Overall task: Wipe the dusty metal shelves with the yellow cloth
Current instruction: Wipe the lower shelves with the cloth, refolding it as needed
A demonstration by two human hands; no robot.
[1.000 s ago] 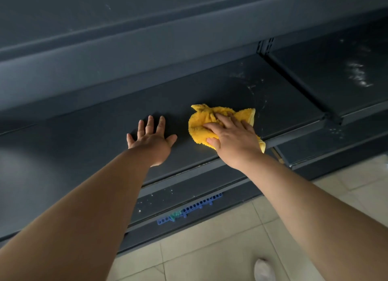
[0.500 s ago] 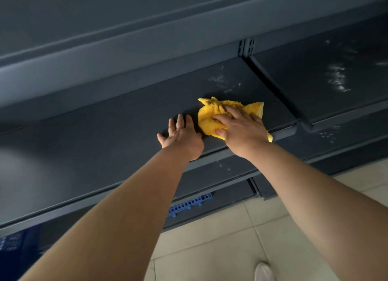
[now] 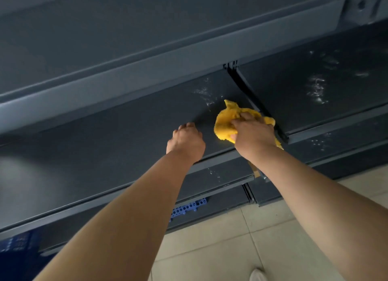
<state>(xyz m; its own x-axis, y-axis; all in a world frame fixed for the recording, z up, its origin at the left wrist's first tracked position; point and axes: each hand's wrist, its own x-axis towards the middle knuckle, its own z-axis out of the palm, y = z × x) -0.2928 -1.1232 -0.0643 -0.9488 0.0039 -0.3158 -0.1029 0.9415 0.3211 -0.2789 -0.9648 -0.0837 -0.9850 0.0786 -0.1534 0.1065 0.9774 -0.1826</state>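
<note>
A bunched yellow cloth (image 3: 225,123) lies on the dark metal shelf (image 3: 126,138), close to its right end. My right hand (image 3: 254,134) grips the cloth from above, fingers curled into the fabric. My left hand (image 3: 185,142) rests on the same shelf just left of the cloth, with its fingers loosely bent and nothing in it. White dust marks (image 3: 204,94) sit on the shelf just behind the cloth. The neighbouring shelf to the right (image 3: 346,104) carries larger dust smears (image 3: 316,89).
An upper shelf edge (image 3: 147,71) overhangs the wiped one. A black bracket (image 3: 252,100) separates the two shelf bays. A lower shelf (image 3: 214,173) shows white specks. A blue plastic strip (image 3: 189,208) lies at the bottom. Below are beige floor tiles (image 3: 231,249) and a shoe tip (image 3: 257,275).
Both hands and the cloth have moved right along the shelf toward the bracket. My left hand's fingers went from spread flat to bent.
</note>
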